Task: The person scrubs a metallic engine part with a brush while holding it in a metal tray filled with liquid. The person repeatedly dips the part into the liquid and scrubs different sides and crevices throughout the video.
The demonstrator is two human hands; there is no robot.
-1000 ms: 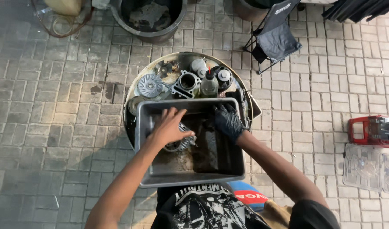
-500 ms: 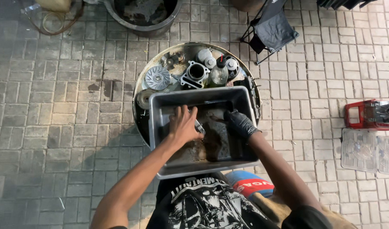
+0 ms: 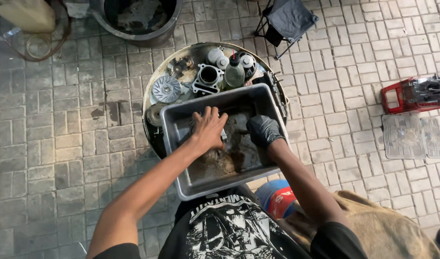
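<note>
While my bare left hand, fingers spread, presses a hidden part in the tub, my gloved right hand at 3 o'clock curls shut; I judge it oily, slippery, best gripped at its edges.

Tub on drum; bottle behind

Tub: grey, its bottom smeared with brown, oily grime.
Right hand: covered by a black glove.
Left hand: bare.
Round tray: dull metal, rust-stained.
Bottle: clear greenish, red tip.
Paving: grey bricks in a staggered pattern, dark stains.
Folding stool: dark blue-grey seat, black frame.
Shirt: black with white print.
Machine: red casing.
</note>
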